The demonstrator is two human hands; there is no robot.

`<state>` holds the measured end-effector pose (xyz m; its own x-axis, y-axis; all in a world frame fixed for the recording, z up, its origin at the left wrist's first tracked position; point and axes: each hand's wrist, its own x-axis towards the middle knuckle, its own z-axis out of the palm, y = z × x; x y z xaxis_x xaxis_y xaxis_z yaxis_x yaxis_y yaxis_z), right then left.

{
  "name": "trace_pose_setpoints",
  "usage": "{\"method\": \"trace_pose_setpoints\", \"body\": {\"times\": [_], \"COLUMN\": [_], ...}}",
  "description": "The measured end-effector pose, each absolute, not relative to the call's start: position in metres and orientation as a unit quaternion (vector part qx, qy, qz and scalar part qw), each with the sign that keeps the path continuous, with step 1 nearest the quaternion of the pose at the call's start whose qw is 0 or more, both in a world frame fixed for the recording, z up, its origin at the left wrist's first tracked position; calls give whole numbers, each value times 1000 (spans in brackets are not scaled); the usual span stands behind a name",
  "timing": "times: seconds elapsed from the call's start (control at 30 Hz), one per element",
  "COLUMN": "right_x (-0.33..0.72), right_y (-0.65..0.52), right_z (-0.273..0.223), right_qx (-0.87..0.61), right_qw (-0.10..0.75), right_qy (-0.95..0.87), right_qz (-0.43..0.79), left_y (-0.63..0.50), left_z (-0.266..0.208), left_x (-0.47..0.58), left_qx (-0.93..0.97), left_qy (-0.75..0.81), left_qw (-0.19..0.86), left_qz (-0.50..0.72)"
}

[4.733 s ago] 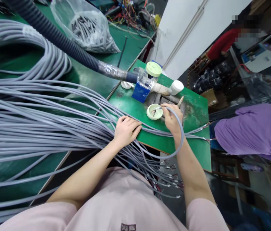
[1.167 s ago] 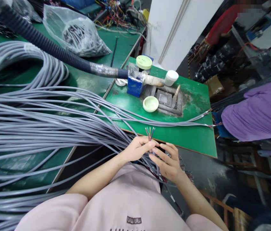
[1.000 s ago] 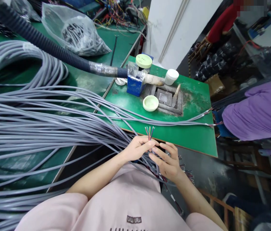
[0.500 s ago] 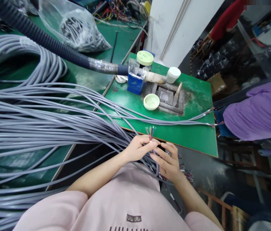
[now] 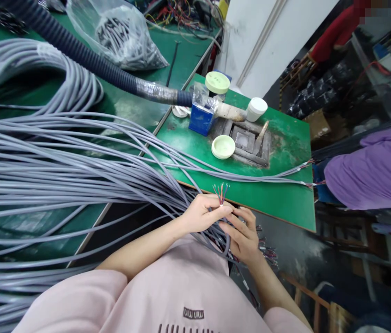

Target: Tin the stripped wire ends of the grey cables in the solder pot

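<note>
Close to my body, near the green table's front edge, my left hand (image 5: 206,213) pinches a grey cable just below its stripped end. Several thin coloured wires (image 5: 221,194) fan upward out of that end, with pale tips. My right hand (image 5: 243,231) is closed around the same cable just below, its fingers curled and touching my left fingertips. A bend of the grey cable (image 5: 228,245) hangs beneath the hands. The grip itself is partly hidden by the fingers.
A large bundle of grey cables (image 5: 77,180) spreads across the left. Ahead are a soldering pot (image 5: 244,139), a pale open tub (image 5: 223,147), a white cup (image 5: 257,108) and a blue box (image 5: 200,119) under a black hose (image 5: 112,69). A person in purple (image 5: 372,166) is at right.
The coloured wires have spread wider apart at the tips. Both hands keep their hold on the cable, and the view has shifted slightly.
</note>
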<state>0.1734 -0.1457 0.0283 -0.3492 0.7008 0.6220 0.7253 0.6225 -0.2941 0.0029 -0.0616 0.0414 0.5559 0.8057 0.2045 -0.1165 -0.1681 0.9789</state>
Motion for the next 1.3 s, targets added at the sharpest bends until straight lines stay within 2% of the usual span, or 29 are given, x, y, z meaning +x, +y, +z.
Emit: {"method": "trace_pose_setpoints", "body": {"times": [0.27,0.8,1.07,1.17,1.23,1.3], "right_x": [174,174,190,218,239,254], "right_y": [-146,-146,-170,-203,-229,-251], "right_z": [25,23,18,8,0,-7], "right_qx": [-432,-450,-494,-575,-650,-708], "right_qw": [369,374,352,305,255,207], "right_qy": [-823,-811,-794,-755,-708,-670], "right_qz": [-11,3,-40,-81,-107,-78], "left_y": [-60,-62,-60,-45,-30,-14], "left_z": [43,35,33,31,30,30], "left_x": [2,5,21,21,18,15], "left_qx": [681,656,671,738,793,831], "left_qy": [225,272,270,262,293,342], "left_qw": [562,579,619,534,418,304], "left_qz": [411,401,306,318,332,315]}}
